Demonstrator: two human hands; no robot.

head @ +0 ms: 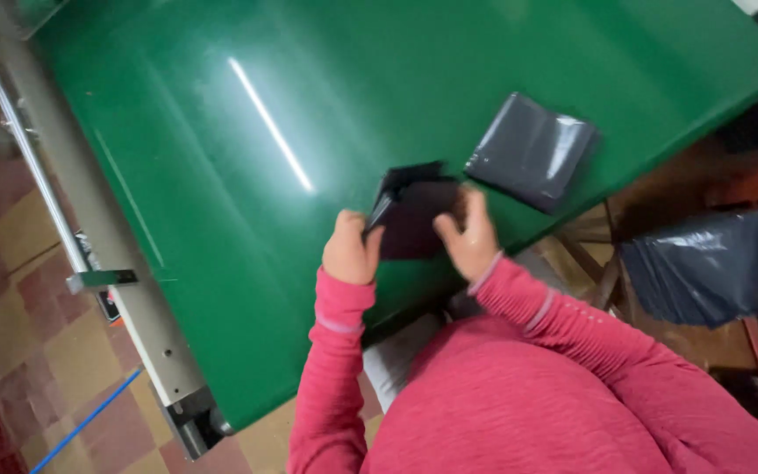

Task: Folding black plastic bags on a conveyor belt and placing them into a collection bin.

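head view: the left hand (350, 250) is closed in a fist on the left edge of a dark folded piece (414, 215), and the right hand (469, 237) presses curled fingers on its right edge. the piece sits between the two hands, just above them over the green table (221, 132), both equally near. a grey plastic bag (530, 151) lies up and right, closest to the right hand.

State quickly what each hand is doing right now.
Left hand: closed on the dark folded bag.
Right hand: holding the same bag's right edge.
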